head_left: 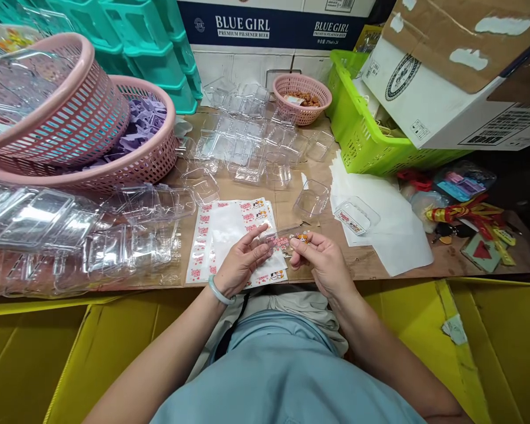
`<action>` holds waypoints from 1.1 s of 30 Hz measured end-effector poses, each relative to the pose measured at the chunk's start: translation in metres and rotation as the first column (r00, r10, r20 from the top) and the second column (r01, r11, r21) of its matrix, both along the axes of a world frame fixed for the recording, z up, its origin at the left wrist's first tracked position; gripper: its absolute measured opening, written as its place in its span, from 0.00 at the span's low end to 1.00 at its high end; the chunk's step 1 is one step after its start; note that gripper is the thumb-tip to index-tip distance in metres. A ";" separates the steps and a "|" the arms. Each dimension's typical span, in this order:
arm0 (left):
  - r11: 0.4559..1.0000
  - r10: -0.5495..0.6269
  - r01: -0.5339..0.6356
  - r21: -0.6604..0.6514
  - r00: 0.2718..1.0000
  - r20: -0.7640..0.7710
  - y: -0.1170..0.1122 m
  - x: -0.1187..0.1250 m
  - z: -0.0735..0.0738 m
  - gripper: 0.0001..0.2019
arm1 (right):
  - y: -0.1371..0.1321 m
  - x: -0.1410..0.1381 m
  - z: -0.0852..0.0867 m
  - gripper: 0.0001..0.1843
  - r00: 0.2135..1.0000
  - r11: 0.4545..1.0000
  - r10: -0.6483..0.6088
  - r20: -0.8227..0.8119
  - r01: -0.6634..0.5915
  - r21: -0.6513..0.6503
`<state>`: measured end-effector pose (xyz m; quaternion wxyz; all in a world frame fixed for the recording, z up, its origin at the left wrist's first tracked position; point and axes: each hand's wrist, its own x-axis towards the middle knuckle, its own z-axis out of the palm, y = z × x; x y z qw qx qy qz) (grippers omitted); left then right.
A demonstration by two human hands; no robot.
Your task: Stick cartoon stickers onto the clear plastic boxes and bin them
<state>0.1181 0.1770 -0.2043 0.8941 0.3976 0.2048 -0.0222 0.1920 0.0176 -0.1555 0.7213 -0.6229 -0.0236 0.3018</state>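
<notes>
Both hands meet above the table's front edge on a small clear plastic box (285,237) with a red printed sticker. My left hand (241,263), a pale green bangle on its wrist, has its fingers curled round the box's left end. My right hand (320,259) pinches the right end, where a small cartoon sticker shows. Just under the hands lies a stack of sticker sheets (229,232) with red and white print. A finished-looking clear box with a sticker (357,215) rests on white paper sheets (388,224) to the right.
Several empty clear boxes (247,147) crowd the table's middle and left. Pink baskets (83,129) stand at the left, one with purple pieces; a small pink basket (301,97) and a green crate (362,135) at the back. Yellow cardboard boxes (490,347) flank my lap.
</notes>
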 end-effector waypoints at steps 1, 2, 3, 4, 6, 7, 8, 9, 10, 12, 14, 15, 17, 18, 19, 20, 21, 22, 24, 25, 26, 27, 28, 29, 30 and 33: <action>1.000 0.003 -0.003 -0.002 1.000 0.001 0.000 0.000 0.000 0.29 | 0.000 0.000 0.001 0.16 1.000 1.000 0.000 -0.012 0.000 0.006; 1.000 0.004 -0.004 -0.006 1.000 0.002 0.000 0.000 0.000 0.29 | 0.001 -0.001 0.001 0.17 1.000 1.000 0.002 -0.020 -0.002 0.009; 1.000 0.005 -0.005 -0.009 1.000 0.003 0.000 0.000 0.000 0.29 | 0.001 -0.001 0.001 0.17 1.000 1.000 0.005 -0.025 -0.004 0.010; 1.000 0.007 -0.007 -0.012 1.000 0.004 0.000 0.000 0.000 0.29 | 0.001 0.000 0.001 0.17 1.000 1.000 0.007 -0.028 -0.007 0.008; 1.000 0.010 -0.010 -0.018 1.000 0.000 0.000 0.000 0.000 0.29 | 0.002 0.001 0.000 0.17 1.000 1.000 0.011 -0.029 -0.011 0.000; 1.000 0.012 -0.012 -0.020 1.000 -0.002 0.000 0.000 0.000 0.29 | 0.002 0.001 0.000 0.17 0.999 1.000 0.013 -0.029 -0.013 -0.003; 1.000 0.013 -0.014 -0.022 1.000 -0.004 0.000 0.001 0.001 0.29 | 0.002 0.002 -0.001 0.17 0.999 1.000 0.014 -0.029 -0.015 -0.005; 1.000 0.016 -0.016 -0.023 1.000 -0.006 0.000 0.001 0.001 0.29 | 0.002 0.002 -0.001 0.17 0.999 1.000 0.017 -0.029 -0.017 -0.005; 1.000 0.017 -0.017 -0.023 1.000 -0.007 0.000 0.001 0.001 0.29 | 0.002 0.003 -0.002 0.17 0.999 1.000 0.019 -0.028 -0.019 -0.004; 0.999 0.020 -0.020 -0.024 1.000 -0.010 0.000 0.001 0.002 0.29 | 0.002 0.003 -0.004 0.17 0.999 1.000 0.024 -0.026 -0.024 -0.002; 0.999 0.019 -0.020 -0.026 1.000 -0.012 0.000 0.001 0.001 0.29 | 0.002 0.003 -0.005 0.17 0.999 1.000 0.028 -0.022 -0.028 -0.002; 0.999 0.018 -0.018 -0.026 1.000 -0.011 0.000 0.001 0.001 0.29 | 0.003 0.003 -0.006 0.17 0.999 1.000 0.029 -0.021 -0.029 -0.003; 1.000 0.014 -0.014 -0.025 1.000 -0.008 0.001 0.001 0.001 0.28 | 0.003 0.003 -0.007 0.17 0.999 1.000 0.031 -0.023 -0.031 -0.003; 1.000 0.012 -0.012 -0.022 1.000 -0.007 0.001 0.001 0.001 0.28 | 0.003 0.003 -0.007 0.17 0.999 1.000 0.031 -0.024 -0.031 -0.005; 1.000 0.011 -0.011 -0.019 1.000 -0.007 0.001 0.001 0.001 0.28 | 0.003 0.003 -0.007 0.17 0.999 1.000 0.029 -0.023 -0.029 -0.007; 1.000 0.009 -0.009 -0.013 1.000 -0.007 0.001 0.001 0.001 0.28 | 0.003 0.003 -0.007 0.17 0.999 1.000 0.026 -0.021 -0.027 -0.011; 1.000 0.008 -0.008 -0.007 1.000 -0.009 0.001 0.001 0.001 0.28 | 0.003 0.003 -0.008 0.18 1.000 1.000 0.023 -0.018 -0.024 -0.017; 1.000 0.005 -0.005 0.000 1.000 -0.011 0.001 0.001 0.001 0.29 | 0.004 0.003 -0.008 0.18 1.000 1.000 0.020 -0.015 -0.020 -0.024; 1.000 -0.001 0.001 0.016 1.000 -0.016 0.001 0.001 0.003 0.29 | 0.004 0.004 -0.008 0.18 1.000 0.999 0.014 -0.008 -0.014 -0.041; 1.000 -0.005 0.006 0.026 1.000 -0.020 0.001 0.001 0.004 0.30 | 0.004 0.004 -0.008 0.19 1.000 0.999 0.011 -0.005 -0.012 -0.050; 0.999 -0.008 0.009 0.039 1.000 -0.025 0.000 0.001 0.005 0.30 | 0.004 0.005 -0.007 0.19 1.000 0.998 0.011 -0.001 -0.011 -0.059; 0.999 -0.009 0.011 0.054 0.999 -0.032 0.000 0.001 0.007 0.30 | 0.005 0.005 -0.007 0.19 1.000 0.998 0.010 0.006 -0.010 -0.069; 0.997 -0.008 0.011 0.071 0.999 -0.040 -0.001 0.002 0.009 0.29 | 0.005 0.005 -0.007 0.19 1.000 0.997 0.011 0.016 -0.010 -0.080; 0.996 -0.006 0.010 0.090 0.999 -0.045 -0.002 0.002 0.012 0.29 | 0.006 0.005 -0.007 0.19 1.000 0.996 0.012 0.029 -0.009 -0.092; 0.994 -0.004 0.009 0.108 0.999 -0.047 -0.003 0.003 0.014 0.29 | 0.006 0.005 -0.007 0.19 0.999 0.994 0.012 0.044 -0.007 -0.105; 0.985 0.017 -0.008 0.172 0.999 -0.047 -0.009 0.007 0.018 0.28 | 0.007 0.004 -0.008 0.19 0.995 0.990 0.017 0.095 -0.003 -0.142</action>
